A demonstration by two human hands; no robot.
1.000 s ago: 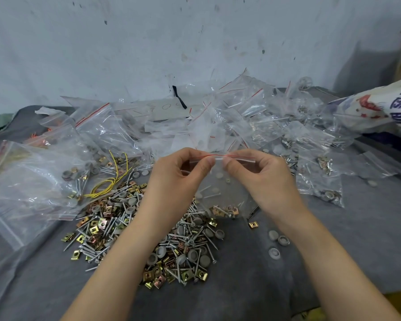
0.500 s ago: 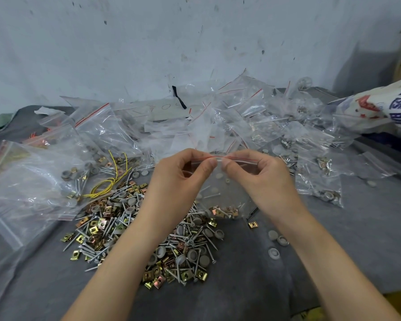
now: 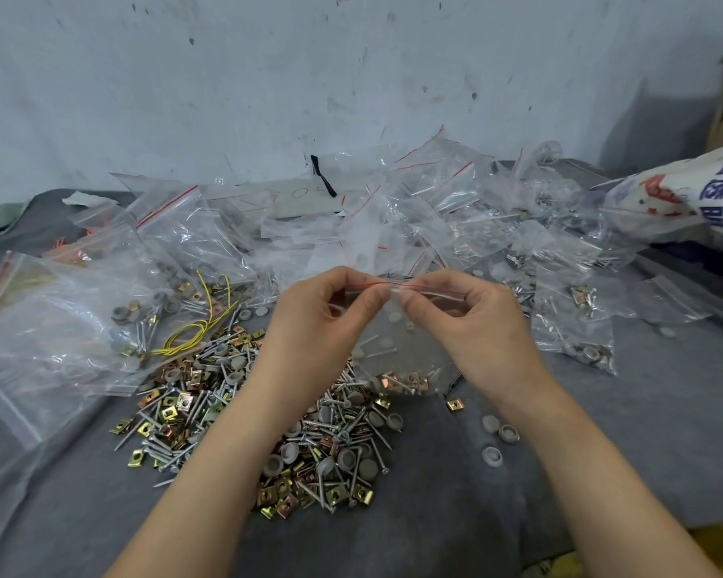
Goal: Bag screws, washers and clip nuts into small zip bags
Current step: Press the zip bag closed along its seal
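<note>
**While the zip strip is pinched: a seal that could miss**

Because both forearms reach in from the near edge across the grey tabletop [image 3: 456,515], the loose pile of screws, washers and clip nuts [image 3: 234,402] lies right under them. Three stray washers [image 3: 497,431] sit just to its right. Over the pile's far end hangs the small zip bag [image 3: 401,348], with clip nuts gathered along its bottom.

The left hand [image 3: 322,323] and right hand [image 3: 472,327] meet at the bag's red-lined zip strip [image 3: 430,290]. Each grip is a thumb-and-forefinger pinch on the strip. The fingertips nearly touch at its middle, the other fingers are curled and the wrists are raised.

By my reading, the closure is being pressed shut. If the two tracks sit misaligned, or the pinch skips a stretch, a gap would remain and small parts could spill out later. A screw point could also pierce the thin film.

Beyond lies a heap of bags [image 3: 456,210] against the wall [image 3: 268,77].
</note>
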